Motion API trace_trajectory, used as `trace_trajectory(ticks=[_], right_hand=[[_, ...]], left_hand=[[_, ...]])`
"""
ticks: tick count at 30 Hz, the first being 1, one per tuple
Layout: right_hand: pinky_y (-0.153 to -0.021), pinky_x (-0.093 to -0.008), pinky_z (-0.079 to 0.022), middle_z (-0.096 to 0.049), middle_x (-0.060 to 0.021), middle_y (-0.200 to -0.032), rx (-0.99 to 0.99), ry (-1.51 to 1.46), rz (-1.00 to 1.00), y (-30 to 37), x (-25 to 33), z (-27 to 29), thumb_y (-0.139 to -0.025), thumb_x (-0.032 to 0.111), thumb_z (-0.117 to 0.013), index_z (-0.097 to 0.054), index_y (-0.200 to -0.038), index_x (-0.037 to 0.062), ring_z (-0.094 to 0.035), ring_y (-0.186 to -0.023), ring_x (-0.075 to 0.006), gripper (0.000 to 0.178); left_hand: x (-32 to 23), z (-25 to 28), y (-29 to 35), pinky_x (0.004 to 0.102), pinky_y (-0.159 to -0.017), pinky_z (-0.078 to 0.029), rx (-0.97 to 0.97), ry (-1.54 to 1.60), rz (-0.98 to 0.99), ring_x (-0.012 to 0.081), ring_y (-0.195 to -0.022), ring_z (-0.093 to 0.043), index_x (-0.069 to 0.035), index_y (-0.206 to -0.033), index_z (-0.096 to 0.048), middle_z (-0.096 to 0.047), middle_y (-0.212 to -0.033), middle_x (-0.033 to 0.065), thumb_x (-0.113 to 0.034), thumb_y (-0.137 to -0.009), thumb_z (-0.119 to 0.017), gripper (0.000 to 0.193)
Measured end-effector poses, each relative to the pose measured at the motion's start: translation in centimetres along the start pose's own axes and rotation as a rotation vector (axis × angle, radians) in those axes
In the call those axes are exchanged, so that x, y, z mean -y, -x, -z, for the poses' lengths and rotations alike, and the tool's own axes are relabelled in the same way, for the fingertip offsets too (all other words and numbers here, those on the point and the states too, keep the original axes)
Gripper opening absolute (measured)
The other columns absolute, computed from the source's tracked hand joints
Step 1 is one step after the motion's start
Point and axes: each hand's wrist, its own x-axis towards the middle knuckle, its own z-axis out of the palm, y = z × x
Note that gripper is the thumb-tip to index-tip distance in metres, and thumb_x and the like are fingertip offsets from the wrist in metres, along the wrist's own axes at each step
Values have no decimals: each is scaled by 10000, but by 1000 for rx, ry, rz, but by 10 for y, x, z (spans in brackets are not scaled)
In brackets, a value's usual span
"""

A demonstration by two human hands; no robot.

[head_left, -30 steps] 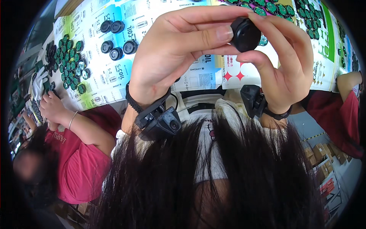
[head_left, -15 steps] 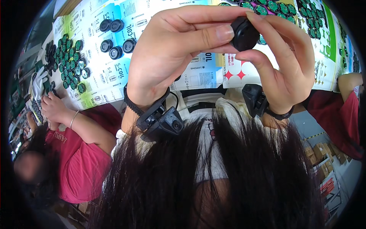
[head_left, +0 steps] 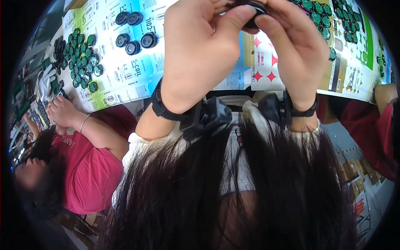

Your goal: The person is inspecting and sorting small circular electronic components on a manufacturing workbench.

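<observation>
A round black disc-shaped part (head_left: pixel 251 9) is pinched between my two hands at the top of the head view. My left hand (head_left: pixel 208 46) grips it from the left, thumb on its face. From the right, my right hand (head_left: pixel 289 46) closes thumb and fingers around its edge. Fingertips hide much of the part, and its far side is cut off near the upper rim. Left of my hands, several round black caps (head_left: pixel 132 47) lie on the printed sheets (head_left: pixel 146 79) that cover the table.
Many round green-topped parts (head_left: pixel 81 60) lie at the left, and more green parts (head_left: pixel 348 21) at the upper right. A person in a red shirt (head_left: pixel 89 166) sits at my left. At the right, another person's red clothing (head_left: pixel 366 133) shows. Cardboard boxes (head_left: pixel 354 168) stand lower right.
Both hands have moved up and away with the black part, my right hand also slightly left. The part is now tilted, showing more of its edge. My left wrist has turned.
</observation>
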Motion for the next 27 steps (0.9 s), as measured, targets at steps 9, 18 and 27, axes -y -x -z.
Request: trace_trajectory(ticks=[9,18,27], right_hand=[[-800,-263,-520,-638,-137,-1012,-96,-124,98,-22,-7,-1,-781,-76,-647,-577,-1133,-43,-639,-912,-190,360],[-679,-303,-534,-630,-180,-975,5,462,737,-25,-1,14,-662,106,-771,-658,-1043,-14,-650,-825,-277,415],[-692,-313,-532,-623,-194,-1009,115,567,665,-20,22,24,-656,234,-803,-621,-1099,-44,-648,-842,-276,554]], left_hand=[[-14,20,-2,312,-882,-507,7,182,241,204,-997,-613,83,-1187,-525,-616,-1098,159,-48,-923,-525,294],[-12,36,1,365,-915,-504,182,516,385,253,-1054,-594,73,-1254,-467,-570,-1177,190,-79,-923,-531,370],[-6,32,2,362,-917,-497,204,624,411,264,-1083,-578,70,-1282,-437,-548,-1206,201,-90,-923,-530,404]])
